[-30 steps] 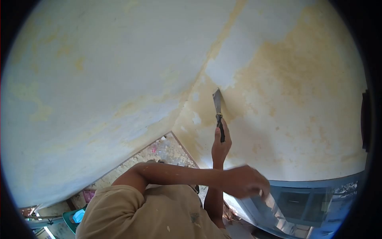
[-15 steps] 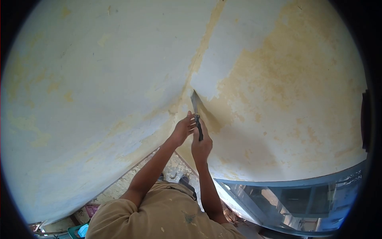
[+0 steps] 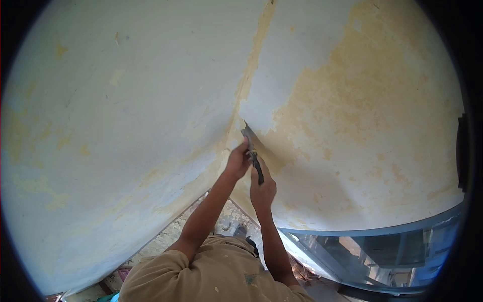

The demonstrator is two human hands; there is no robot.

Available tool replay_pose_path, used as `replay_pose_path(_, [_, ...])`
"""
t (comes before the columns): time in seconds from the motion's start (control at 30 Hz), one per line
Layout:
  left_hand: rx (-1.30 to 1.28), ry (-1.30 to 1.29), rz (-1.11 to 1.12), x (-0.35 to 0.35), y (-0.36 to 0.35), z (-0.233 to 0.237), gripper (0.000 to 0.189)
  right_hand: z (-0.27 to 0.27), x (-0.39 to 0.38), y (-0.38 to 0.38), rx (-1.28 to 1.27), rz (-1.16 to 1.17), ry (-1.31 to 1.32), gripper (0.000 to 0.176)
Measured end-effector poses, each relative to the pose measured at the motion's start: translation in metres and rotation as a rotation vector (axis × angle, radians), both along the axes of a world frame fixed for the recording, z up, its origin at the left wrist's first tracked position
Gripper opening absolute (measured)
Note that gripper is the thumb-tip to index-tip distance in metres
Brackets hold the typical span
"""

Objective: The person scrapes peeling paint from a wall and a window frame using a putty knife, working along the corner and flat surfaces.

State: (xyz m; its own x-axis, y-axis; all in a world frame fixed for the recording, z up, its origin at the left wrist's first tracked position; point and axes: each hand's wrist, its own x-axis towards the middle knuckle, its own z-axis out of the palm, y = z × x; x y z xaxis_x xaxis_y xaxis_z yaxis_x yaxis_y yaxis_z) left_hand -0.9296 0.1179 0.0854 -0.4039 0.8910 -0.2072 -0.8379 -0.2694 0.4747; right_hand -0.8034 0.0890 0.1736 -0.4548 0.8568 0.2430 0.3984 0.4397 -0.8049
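A scraper (image 3: 257, 168) with a black handle and a grey metal blade is held up against the wall corner, its blade edge at a patch of peeling paint. Closed around the handle is my right hand (image 3: 263, 190). My left hand (image 3: 238, 162) is just left of it, with fingers closed on the lower part of the blade. The right wall (image 3: 322, 121) shows large yellowish areas where the pale coat is gone. A yellowish strip (image 3: 255, 55) runs up the corner above the blade.
The left wall (image 3: 126, 126) is pale with scattered yellow patches. A blue-framed window (image 3: 372, 251) stands low on the right. Pale flakes lie on the floor (image 3: 173, 234) near my shoe (image 3: 240, 231). A pink object (image 3: 123, 273) is at lower left.
Both hands and the scraper have shifted slightly down and right in view. My left fingers, spread beside the scraper before, are now closed at the blade. A loose flake shows at the blade edge.
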Motion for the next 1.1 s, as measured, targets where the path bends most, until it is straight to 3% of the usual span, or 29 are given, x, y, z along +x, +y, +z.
replay_pose_path(0.1, [0.019,-0.008,-0.010,-0.014,-0.006,0.006,0.035,-0.008,-0.014,0.001,0.031,0.064,-0.117,0.036])
replay_pose_path(0.2, [-0.018,0.035,-0.075,0.017,-0.018,0.010,0.033,-0.021,0.019,-0.010,0.094,0.063,0.064,0.037])
replay_pose_path(0.3, [0.025,0.033,-0.221,0.044,-0.021,0.000,0.030,-0.025,0.051,-0.017,-0.055,0.003,0.058,0.037])
replay_pose_path(0.4, [-0.009,0.020,-0.119,0.037,-0.012,-0.008,0.030,-0.028,0.041,-0.006,0.001,0.008,0.018,0.037])
replay_pose_path(0.47, [-0.003,0.008,-0.009,0.016,-0.004,-0.016,0.035,-0.014,0.020,0.002,-0.023,0.053,-0.143,0.036])
replay_pose_path(0.5, [0.096,0.003,-0.075,0.004,-0.004,-0.016,0.037,-0.007,0.015,0.005,-0.038,0.079,-0.224,0.036])
replay_pose_path(0.63, [0.045,-0.043,-0.118,0.028,-0.007,-0.018,0.036,-0.022,0.040,0.003,0.160,0.052,0.004,0.036])
replay_pose_path(0.67, [0.074,-0.061,-0.149,0.029,-0.008,-0.019,0.033,-0.022,0.041,0.000,0.035,0.042,0.024,0.036])
replay_pose_path(0.77, [-0.032,-0.128,0.006,-0.004,-0.003,-0.009,0.028,-0.031,-0.001,0.009,0.178,0.036,-0.163,0.036])
replay_pose_path(0.8, [-0.022,-0.138,-0.012,0.004,-0.009,-0.011,0.026,-0.012,-0.014,0.007,0.010,0.070,-0.320,0.037])
replay_pose_path(0.97, [-0.032,-0.137,-0.112,0.041,-0.021,-0.011,0.020,-0.045,0.032,-0.010,0.131,0.026,-0.087,0.039])
replay_pose_path(1.03, [-0.059,-0.112,-0.068,0.041,-0.018,-0.010,0.020,-0.056,0.036,-0.009,0.100,-0.004,-0.063,0.039])
replay_pose_path(1.1, [-0.053,-0.192,0.029,0.017,-0.018,-0.006,0.022,-0.064,0.000,-0.002,0.085,0.057,-0.200,0.040])
